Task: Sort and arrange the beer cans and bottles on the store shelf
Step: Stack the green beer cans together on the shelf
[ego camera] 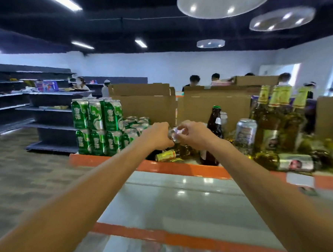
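Both arms reach out over the glossy pale top of the shelf [183, 168], whose front edge is trimmed in flat orange. Between the hands, raised above the clutter of bottles, is a silver can [173, 134], a shiny metal cylinder tipped on its side with its round end facing back. The left hand [158, 135] grips it from one side with its fingers [166, 126] curled round it. The right hand [193, 132] pinches it from the other side, fingers bent close round the rim.

To the left the green cans [98, 127] stand two tiers high, tall and smooth with white swirls, and lower ones sit just behind them. Just right of the hands a brown bottle [215, 123] of dark glass stands upright. Beyond it is a grey can [246, 135] with a printed label, then the golden bottles [273, 116], amber glass with yellow foil necks. A labelled bottle [295, 162] lies on its side near the orange edge, and a yellow-necked bottle [166, 154] lies under the hands.

Plain cardboard boxes [143, 107] rise behind the stock, with people [195, 80] beyond them.
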Motion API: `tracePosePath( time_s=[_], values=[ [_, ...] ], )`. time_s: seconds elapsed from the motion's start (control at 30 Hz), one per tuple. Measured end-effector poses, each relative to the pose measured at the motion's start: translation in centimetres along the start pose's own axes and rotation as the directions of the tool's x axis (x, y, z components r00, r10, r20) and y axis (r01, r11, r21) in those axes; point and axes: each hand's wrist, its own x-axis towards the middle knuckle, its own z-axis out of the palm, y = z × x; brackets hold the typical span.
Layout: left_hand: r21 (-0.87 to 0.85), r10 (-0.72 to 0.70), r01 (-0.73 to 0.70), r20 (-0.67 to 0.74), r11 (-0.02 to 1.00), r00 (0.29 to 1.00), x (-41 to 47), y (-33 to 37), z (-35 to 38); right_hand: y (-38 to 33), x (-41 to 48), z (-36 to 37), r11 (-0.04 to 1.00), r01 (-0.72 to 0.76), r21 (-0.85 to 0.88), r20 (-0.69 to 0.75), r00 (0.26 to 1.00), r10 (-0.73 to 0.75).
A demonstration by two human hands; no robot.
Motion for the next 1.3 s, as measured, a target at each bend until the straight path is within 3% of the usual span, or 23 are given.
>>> tracePosePath(
  time_s=[0.2,0.43,0.83,1.03,1.3],
  values=[
    [-0.115,0.215,-0.199,0.143,0.973,0.966,-0.1,13.4,3.1,9.1,-10.5,-6.8,0.951,-0.208,-0.228,-0.03,0.978,0.206],
    [-0.128,0.41,-0.393,0.17,0.911,0.896,-2.2,32.0,6.2,21.2,-24.5,-15.6,0.83,-0.424,-0.363,-0.061,0.9,0.433],
    [-0.121,0.597,-0.587,0.243,0.8,0.764,-6.2,60.6,12.0,38.5,-45.9,-29.6,0.671,-0.653,-0.352,-0.151,0.747,0.648],
    [-0.158,0.653,-0.634,0.225,0.757,0.723,-4.8,71.1,15.9,45.7,-50.9,-31.9,0.643,-0.716,-0.274,-0.21,0.696,0.686],
    [-0.202,0.75,-0.722,0.19,0.661,0.633,1.6,85.0,21.8,58.9,-53.3,-35.0,0.578,-0.777,-0.25,-0.183,0.624,0.76]
  ],
)
